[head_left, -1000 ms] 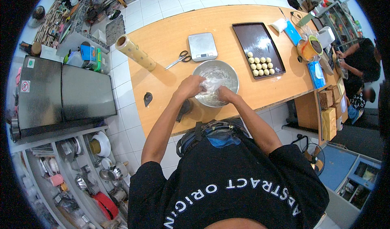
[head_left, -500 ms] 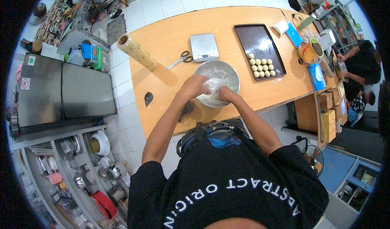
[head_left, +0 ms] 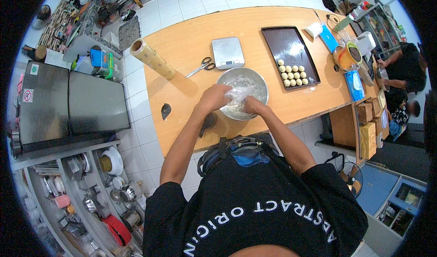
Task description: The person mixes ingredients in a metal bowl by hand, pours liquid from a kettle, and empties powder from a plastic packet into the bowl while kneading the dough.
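A round metal mixing bowl (head_left: 264, 81) stands at the table's near side, its inside smeared white. My left hand (head_left: 215, 97) reaches over the bowl's left rim, fingers closed on a crumpled sheet of clear plastic film (head_left: 241, 91). Lower in the bowl, at its right side, my right hand (head_left: 254, 105) is curled with the knuckles up; its fingertips and whatever they grip are hidden. Behind the bowl lies a silver kitchen scale (head_left: 228, 52). Black-handled scissors (head_left: 207, 64) rest open-bladed to its left. Several pale dough balls (head_left: 292, 75) sit in a dark baking tray (head_left: 284, 43).
A roll of plastic wrap (head_left: 154, 60) stands upright at the table's left. Near the left edge lies a small dark object (head_left: 166, 111). An orange tub (head_left: 351, 56) and blue packet (head_left: 354, 86) crowd the right end, where another person (head_left: 403, 70) works at a bowl.
The plastic film has shifted slightly and spreads a little more over the bowl's middle. Both hands stay in nearly the same place at the bowl.
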### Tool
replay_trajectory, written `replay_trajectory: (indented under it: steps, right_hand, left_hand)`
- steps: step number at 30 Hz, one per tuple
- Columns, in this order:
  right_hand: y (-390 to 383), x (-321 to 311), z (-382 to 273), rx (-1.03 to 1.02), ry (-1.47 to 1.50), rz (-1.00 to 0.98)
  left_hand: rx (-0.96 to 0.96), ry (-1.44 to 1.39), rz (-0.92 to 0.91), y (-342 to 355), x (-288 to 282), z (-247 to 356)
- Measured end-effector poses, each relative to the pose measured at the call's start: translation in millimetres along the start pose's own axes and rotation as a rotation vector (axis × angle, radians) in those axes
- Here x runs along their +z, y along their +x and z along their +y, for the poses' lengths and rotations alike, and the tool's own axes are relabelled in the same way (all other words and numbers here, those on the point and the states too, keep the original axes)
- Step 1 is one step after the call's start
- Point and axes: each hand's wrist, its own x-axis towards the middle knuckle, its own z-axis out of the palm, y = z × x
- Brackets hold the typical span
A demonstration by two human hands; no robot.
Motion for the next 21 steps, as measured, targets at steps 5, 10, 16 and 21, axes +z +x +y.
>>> replay_trajectory:
  steps: [5, 10, 16, 21]
  right_hand:
    - [-13.8, -9.1, -12.1, 0.036, 0.043, 0.073]
    - [-23.0, -20.5, -24.1, 0.000, 0.052, 0.056]
    - [-9.1, -7.8, -3.1, -0.106, -0.002, 0.068]
    - [-9.4, -5.9, -10.0, -0.032, -0.029, 0.108]
  left_hand:
    - [-0.060, -0.286, -0.050, -16.1, -8.3, -12.1]
    - [-0.051, -0.539, 0.045, -29.0, -11.8, -25.4]
    - [-0.138, -0.784, 0.081, -51.4, -26.8, -45.3]
    - [-0.221, -0.948, 0.224, -69.3, -23.3, -75.1]
